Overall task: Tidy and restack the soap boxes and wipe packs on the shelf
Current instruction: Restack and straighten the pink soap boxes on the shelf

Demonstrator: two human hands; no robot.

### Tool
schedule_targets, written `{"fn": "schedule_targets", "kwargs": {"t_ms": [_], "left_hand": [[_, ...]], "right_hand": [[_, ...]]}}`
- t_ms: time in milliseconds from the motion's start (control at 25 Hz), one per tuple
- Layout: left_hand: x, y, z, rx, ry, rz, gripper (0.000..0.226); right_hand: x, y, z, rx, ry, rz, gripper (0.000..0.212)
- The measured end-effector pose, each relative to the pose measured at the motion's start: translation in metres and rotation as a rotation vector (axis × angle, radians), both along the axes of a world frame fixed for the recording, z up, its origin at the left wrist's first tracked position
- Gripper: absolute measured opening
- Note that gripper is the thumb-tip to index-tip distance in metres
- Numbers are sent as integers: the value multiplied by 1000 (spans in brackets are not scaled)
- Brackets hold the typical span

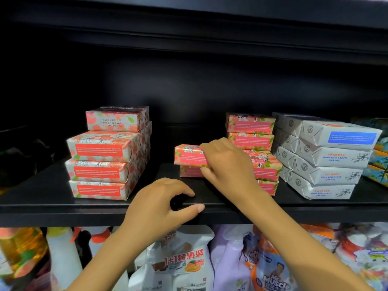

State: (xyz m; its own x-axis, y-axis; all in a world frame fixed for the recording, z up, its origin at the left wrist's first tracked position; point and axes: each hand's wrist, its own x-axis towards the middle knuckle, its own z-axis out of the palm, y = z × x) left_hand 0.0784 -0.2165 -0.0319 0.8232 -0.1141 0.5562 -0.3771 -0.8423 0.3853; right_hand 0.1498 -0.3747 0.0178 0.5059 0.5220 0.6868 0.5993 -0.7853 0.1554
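the right hand (226,164) pinches a pink soap box (189,155) between thumb and fingers, holding it on top of another pink box (190,172) in the middle of the black shelf (52,198). the left hand (159,203) hovers at the shelf's front edge, fingers loosely curled and holding nothing. a stack of pink boxes (105,162) stands to the left, and a stack of white soap boxes (327,158) to the right.

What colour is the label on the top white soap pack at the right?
Blue label on the top white pack, seen in the head view.
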Motion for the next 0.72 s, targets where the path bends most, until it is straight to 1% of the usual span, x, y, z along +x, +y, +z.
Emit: {"fn": "schedule_targets", "kwargs": {"t_ms": [40, 80, 160, 200, 240, 280, 320, 440, 520, 600, 680, 720], "left_hand": [[-1, 0, 1, -56, 9, 13, 50], [-3, 2, 1, -165, 4, 6, 51], [-1, 0, 6, -449, -26, -37, 45], [2, -1, 10, -624, -6, -62, 43], [5, -2, 18, -801, 66, -58, 44], [4, -3, 25, -928, 152, -39, 49], [1, -3, 30, -990, 208, -67, 55], [-7, -7, 37, -928, 276, -130, 66], [-12, -9, 37, -945, 287, -205, 66], [-14, -12, 37, -999, 214, -240, 58], [-15, -16, 35, -959, 74, -221, 40], [-16, -19, 33, -940, 23, -241, 35]], "right_hand": [[-4, -5, -3, 56, -5, 76, 35], [-7, -11, -6, 116, -33, 146, 37], [-14, -20, -14, 184, -140, 223, 38], [-17, -24, -17, 198, -210, 249, 36], [-21, -26, -19, 209, -284, 276, 33], [-24, -28, -19, 218, -356, 304, 29], [-27, -29, -19, 222, -426, 331, 26], [-32, -30, -20, 204, -600, 384, 21], [-34, -35, -21, 194, -614, 404, 21], [-38, -41, -19, 214, -529, 442, 25], [-41, -49, -15, 322, -393, 468, 31], [-44, -53, -11, 400, -299, 460, 34]]}}
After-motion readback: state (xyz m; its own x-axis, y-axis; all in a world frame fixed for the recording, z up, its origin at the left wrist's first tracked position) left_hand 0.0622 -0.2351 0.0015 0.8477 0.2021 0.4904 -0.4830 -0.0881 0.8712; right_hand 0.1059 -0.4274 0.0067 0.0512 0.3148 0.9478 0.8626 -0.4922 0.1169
